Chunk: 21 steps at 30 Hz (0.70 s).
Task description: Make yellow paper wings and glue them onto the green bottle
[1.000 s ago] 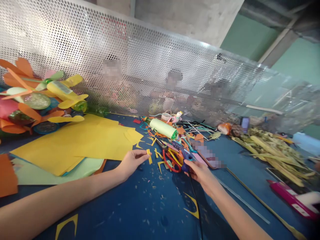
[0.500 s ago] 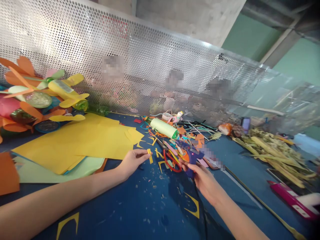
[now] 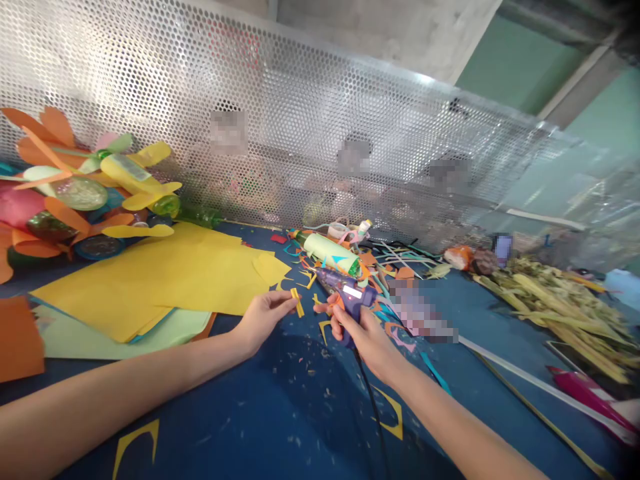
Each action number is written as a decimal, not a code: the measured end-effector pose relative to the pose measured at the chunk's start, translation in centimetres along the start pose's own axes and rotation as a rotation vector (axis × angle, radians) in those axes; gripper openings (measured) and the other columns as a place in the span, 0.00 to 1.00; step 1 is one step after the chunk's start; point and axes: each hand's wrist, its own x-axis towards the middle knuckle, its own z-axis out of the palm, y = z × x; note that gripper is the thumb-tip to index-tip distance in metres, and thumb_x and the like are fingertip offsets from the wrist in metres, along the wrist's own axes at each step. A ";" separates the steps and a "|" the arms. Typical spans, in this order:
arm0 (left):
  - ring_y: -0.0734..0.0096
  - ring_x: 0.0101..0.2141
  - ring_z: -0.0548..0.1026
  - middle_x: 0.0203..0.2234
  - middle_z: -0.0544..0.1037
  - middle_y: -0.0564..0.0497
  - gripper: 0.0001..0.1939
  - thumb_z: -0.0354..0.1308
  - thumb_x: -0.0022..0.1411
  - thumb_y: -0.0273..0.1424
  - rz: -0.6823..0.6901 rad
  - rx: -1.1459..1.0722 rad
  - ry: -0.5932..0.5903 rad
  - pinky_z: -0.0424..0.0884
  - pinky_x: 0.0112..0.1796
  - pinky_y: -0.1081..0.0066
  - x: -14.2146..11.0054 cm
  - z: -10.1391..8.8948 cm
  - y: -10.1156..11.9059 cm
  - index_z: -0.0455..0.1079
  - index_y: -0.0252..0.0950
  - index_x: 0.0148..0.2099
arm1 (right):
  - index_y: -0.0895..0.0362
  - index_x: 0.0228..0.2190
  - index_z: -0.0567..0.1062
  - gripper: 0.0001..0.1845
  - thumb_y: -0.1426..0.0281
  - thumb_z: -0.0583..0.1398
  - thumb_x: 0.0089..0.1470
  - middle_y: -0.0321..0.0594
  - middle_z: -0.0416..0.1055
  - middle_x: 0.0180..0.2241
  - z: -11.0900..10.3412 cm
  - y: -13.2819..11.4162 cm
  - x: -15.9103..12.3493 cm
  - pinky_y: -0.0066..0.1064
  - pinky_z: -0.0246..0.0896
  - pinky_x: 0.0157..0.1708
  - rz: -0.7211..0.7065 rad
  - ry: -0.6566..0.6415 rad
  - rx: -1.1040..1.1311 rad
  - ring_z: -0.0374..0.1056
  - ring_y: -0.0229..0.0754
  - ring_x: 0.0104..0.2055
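Observation:
Between thumb and fingers, my left hand pinches a small folded strip of yellow paper above the blue table. My right hand is wrapped round the handle of a purple glue gun with an orange trigger. Its nozzle points up and left, a little beyond the yellow strip and apart from it. A black cord runs from the gun down toward me. Behind the gun lies a green bottle wrapped in pale green paper.
Stacked yellow paper sheets lie at left, below bottles with paper petals. Colourful scraps spread around the middle. Dried husks are piled at right. A perforated metal screen stands along the back, with people behind it.
My right hand has lifted the glue gun and brought it left, turned with its nozzle toward the upper left. My left hand stays nearly in place with the yellow strip.

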 end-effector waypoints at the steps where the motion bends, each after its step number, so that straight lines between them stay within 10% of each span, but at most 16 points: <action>1: 0.71 0.30 0.69 0.24 0.72 0.52 0.14 0.57 0.53 0.41 -0.009 -0.010 0.009 0.65 0.35 0.72 0.0 0.0 0.0 0.72 0.34 0.32 | 0.57 0.38 0.69 0.18 0.57 0.54 0.53 0.31 0.60 0.19 0.2 0.3 0.1 0.27 0.54 0.24 -0.007 -0.004 -0.026 0.57 0.34 0.22; 21: 0.70 0.31 0.70 0.31 0.77 0.50 0.14 0.56 0.55 0.36 -0.040 0.022 -0.015 0.67 0.36 0.72 0.4 0.0 -0.6 0.74 0.35 0.41 | 0.56 0.26 0.65 0.19 0.55 0.50 0.56 0.29 0.57 0.15 -0.8 1.2 -1.2 0.25 0.54 0.20 0.020 -0.037 -0.456 0.59 0.34 0.18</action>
